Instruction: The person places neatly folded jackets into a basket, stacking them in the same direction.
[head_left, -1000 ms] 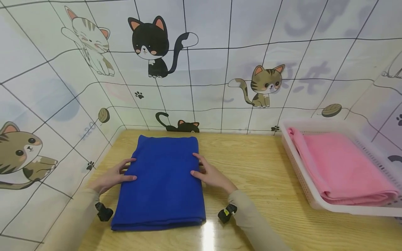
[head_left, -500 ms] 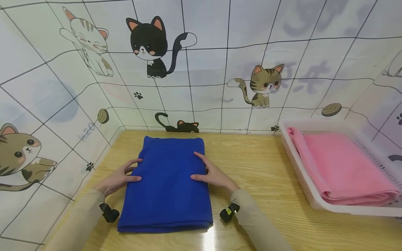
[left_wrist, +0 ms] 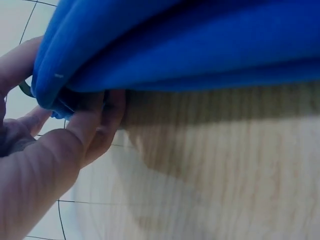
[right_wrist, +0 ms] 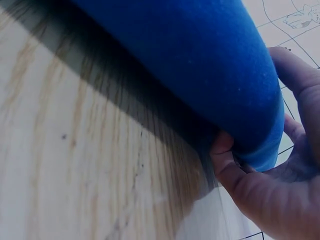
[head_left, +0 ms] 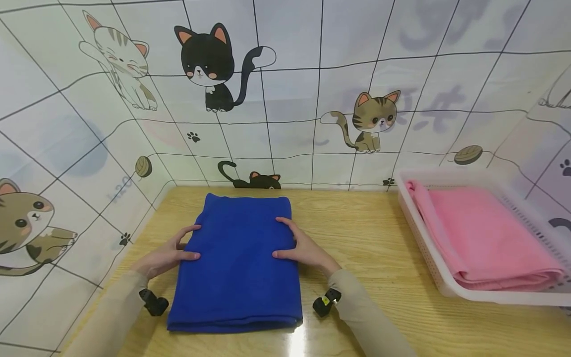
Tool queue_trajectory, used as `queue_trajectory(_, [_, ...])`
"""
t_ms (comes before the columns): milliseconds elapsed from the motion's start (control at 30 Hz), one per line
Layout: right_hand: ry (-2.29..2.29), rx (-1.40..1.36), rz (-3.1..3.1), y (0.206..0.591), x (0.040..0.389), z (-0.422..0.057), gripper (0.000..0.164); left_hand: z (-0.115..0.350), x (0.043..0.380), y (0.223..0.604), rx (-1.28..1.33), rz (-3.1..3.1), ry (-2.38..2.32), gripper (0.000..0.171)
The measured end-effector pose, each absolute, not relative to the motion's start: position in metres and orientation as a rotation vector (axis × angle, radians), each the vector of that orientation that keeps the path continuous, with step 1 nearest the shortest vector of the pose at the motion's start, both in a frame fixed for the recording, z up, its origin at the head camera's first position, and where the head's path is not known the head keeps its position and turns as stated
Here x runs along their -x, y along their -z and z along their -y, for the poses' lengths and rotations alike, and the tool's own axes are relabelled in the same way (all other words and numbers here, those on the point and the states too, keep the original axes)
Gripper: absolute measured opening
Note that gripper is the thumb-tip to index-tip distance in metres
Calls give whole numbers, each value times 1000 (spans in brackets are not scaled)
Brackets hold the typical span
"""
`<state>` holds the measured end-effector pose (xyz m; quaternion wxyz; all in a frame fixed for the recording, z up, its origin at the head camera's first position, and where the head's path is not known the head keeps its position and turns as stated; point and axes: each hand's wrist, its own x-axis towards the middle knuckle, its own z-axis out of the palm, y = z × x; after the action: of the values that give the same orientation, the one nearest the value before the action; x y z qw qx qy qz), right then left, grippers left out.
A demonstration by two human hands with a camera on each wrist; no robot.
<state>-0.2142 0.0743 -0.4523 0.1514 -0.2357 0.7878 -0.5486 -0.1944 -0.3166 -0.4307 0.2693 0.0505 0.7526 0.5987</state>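
Note:
A folded blue cloth (head_left: pixel 238 267) lies in a flat rectangle on the wooden table. At its left side edge my left hand (head_left: pixel 166 255) grips it, thumb on top. The left wrist view shows fingers of that hand tucked beneath the layered edge of the cloth (left_wrist: pixel 210 50). My right hand (head_left: pixel 308 249) holds the opposite side edge, with thumb and a finger on the upper face. In the right wrist view, fingertips of the right hand (right_wrist: pixel 280 195) reach under the rounded fold. Parts of the fingers of both hands are hidden by the fabric.
A white plastic basket (head_left: pixel 421 238) stands on the right of the table (head_left: pixel 352 233). Folded pink cloth (head_left: pixel 490 238) lies inside it. Walls with cat drawings (head_left: pixel 292 94) border the table at the back and left.
The blue cloth has shifted slightly to the right, with the left hand moving along with it. During the last half second both hands and the cloth stay almost still.

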Motion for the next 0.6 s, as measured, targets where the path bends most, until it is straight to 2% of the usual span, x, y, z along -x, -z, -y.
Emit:
queue_trajectory(333, [1603,633,-2229,450,212,-69,81,318,196,425,-144,-1971,-1666,87])
queue_trajectory(600, [1635,626,-2166,448,214,-71,83,319,197,423,-227,-2049,-1747,78])
